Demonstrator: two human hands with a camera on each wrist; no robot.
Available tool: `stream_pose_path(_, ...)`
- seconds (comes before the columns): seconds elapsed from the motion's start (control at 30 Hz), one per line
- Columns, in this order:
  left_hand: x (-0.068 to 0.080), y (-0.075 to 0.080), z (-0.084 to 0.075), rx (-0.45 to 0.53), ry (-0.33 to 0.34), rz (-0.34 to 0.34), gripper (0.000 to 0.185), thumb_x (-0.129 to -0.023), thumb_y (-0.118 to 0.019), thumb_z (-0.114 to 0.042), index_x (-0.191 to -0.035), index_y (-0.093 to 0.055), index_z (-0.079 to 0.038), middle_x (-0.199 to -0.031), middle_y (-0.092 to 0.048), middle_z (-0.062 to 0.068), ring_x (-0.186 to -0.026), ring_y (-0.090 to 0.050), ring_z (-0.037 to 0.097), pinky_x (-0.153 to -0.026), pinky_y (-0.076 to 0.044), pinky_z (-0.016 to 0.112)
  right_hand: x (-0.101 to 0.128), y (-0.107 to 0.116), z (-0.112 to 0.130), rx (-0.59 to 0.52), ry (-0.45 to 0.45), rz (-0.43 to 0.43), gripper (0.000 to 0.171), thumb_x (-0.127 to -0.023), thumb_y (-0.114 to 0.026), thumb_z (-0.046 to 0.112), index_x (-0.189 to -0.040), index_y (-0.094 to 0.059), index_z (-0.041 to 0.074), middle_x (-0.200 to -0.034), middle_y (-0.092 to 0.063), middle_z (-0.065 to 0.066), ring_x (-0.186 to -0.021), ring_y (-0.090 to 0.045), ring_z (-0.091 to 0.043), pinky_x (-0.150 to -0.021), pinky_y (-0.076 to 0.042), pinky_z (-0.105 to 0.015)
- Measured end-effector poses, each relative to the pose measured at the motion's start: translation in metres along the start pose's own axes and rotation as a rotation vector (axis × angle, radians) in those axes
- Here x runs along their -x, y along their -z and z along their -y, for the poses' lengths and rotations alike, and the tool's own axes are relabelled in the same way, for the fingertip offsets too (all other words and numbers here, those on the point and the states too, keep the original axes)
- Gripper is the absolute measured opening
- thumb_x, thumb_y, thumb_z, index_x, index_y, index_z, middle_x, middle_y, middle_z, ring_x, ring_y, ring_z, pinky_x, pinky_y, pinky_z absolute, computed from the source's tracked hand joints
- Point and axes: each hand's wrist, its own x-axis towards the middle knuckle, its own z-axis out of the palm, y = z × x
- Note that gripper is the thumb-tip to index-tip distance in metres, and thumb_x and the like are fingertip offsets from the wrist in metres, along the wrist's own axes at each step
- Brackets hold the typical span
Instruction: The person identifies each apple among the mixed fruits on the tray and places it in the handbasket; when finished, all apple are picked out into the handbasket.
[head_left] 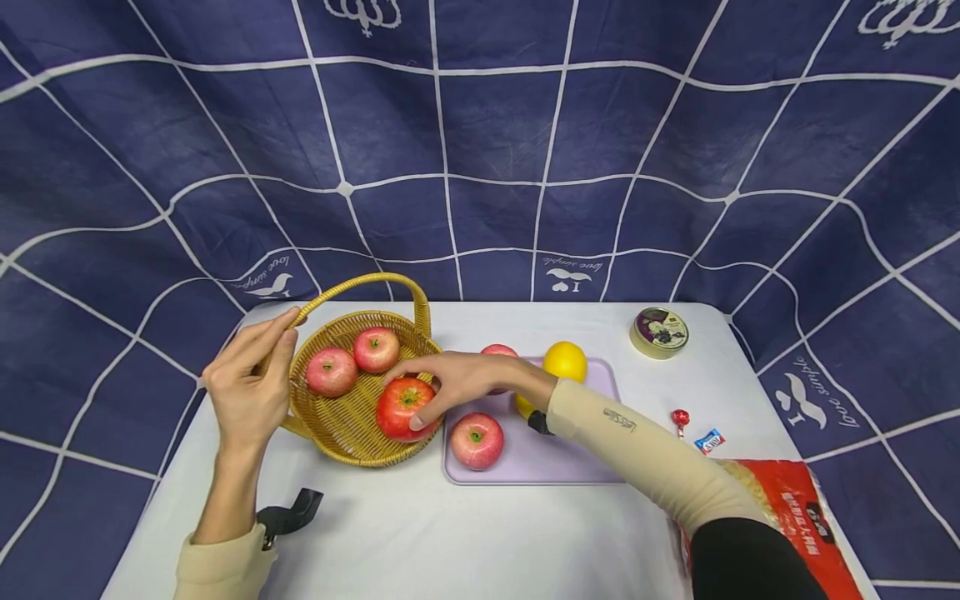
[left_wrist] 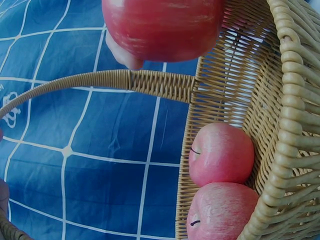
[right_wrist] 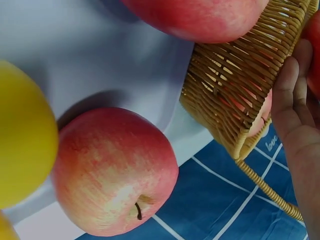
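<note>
R hand fingers curled round red apple at basket rim, frame centre-left; L hand fingers pinch basket handle.

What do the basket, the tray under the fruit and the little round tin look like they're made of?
Basket: woven wicker or rattan, matte tan; the wrist views show the plaited strands.
Tray: probably plastic, smooth pale lilac with rounded corners and a low rim.
Round tin: likely metal, with a glossy printed lid and a gold-coloured side, though it is small in view.
</note>
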Motion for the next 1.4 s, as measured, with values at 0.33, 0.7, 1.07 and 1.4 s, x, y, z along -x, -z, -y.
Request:
stream_pose_path(0.33,-0.001,0.0,0.0,0.004,0.003,0.005,0.026,-0.084,-0.067,0.018,-0.106,-0.075,0.008,-0.094,-0.073,0.023,-0.083,-0.063,0.005,-0.071,-0.045,0.012,-0.017,0.002,0.002,0.081,-0.043,0.059,0.061,-0.079,-0.081,0.052,-0.132,-0.052,0.044,-0.128,-0.058,0.01,-0.114,-0.057,-0.006,-0.101,-0.044,-0.026)
stream_pose_path(0.7,-0.002,-0.001,-0.001,-0.005,0.008,0.006,0.025,-0.084,-0.068,0.017,-0.106,-0.075,0.007,-0.094,-0.073,0.024,-0.083,-0.063,0.004,-0.071,-0.045,0.012,-0.043,0.006,0.008,0.118,-0.11,0.174,0.058,-0.081,-0.082,0.047,-0.129,-0.052,0.037,-0.121,-0.059,0.008,-0.104,-0.061,-0.013,-0.093,-0.049,-0.028)
stream_pose_path(1.07,-0.002,-0.001,-0.001,-0.002,0.004,0.011,0.022,-0.087,-0.068,0.013,-0.107,-0.075,0.007,-0.094,-0.073,0.024,-0.083,-0.063,0.004,-0.072,-0.045,0.012,-0.071,0.009,0.02,0.138,-0.296,0.302,0.06,-0.081,-0.084,0.04,-0.129,-0.049,0.033,-0.117,-0.057,0.001,-0.068,-0.065,-0.029,-0.066,-0.054,-0.043)
stream_pose_path(1.4,0.0,0.0,0.001,-0.006,0.002,0.009,0.026,-0.084,-0.068,0.018,-0.106,-0.075,0.007,-0.094,-0.073,0.024,-0.085,-0.065,0.004,-0.073,-0.046,0.012,-0.091,0.002,0.02,0.204,-0.361,0.318,0.063,-0.084,-0.082,0.035,-0.136,-0.046,0.032,-0.122,-0.05,0.002,-0.075,-0.065,-0.028,-0.078,-0.058,-0.044)
